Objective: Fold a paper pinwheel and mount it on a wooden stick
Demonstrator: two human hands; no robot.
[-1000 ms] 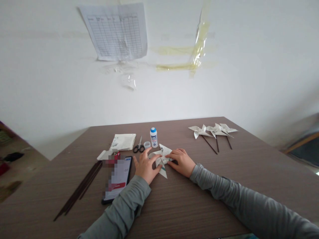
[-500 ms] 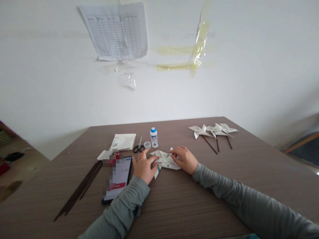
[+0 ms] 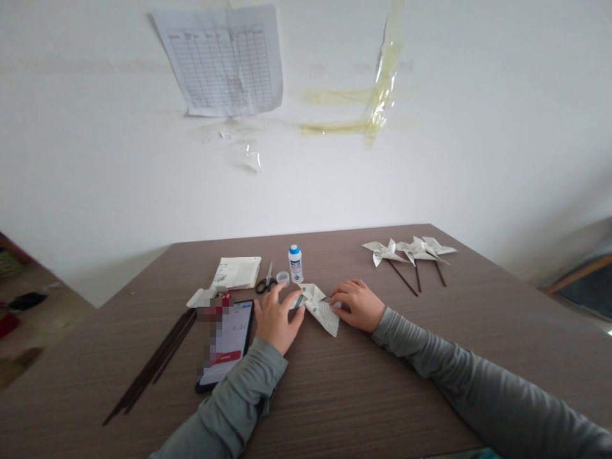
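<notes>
in the head view, the left hand (image 3: 278,319), open, and the right hand (image 3: 358,307), curled, grip unclear, flank a paper pinwheel (image 3: 324,313) well in from the far edge of the table (image 3: 344,395), seemingly steadying it, while 3 stick-mounted pinwheels (image 3: 382,251) lie by the far right corner, probably leaving room.

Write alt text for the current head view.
A person's bare left hand and bare right hand handle a folded, white printed-paper pinwheel on a brown wood-grain table. A white plastic bottle with a blue cap stands just beyond it; three white paper pinwheels on thin dark sticks lie farther right.
</notes>
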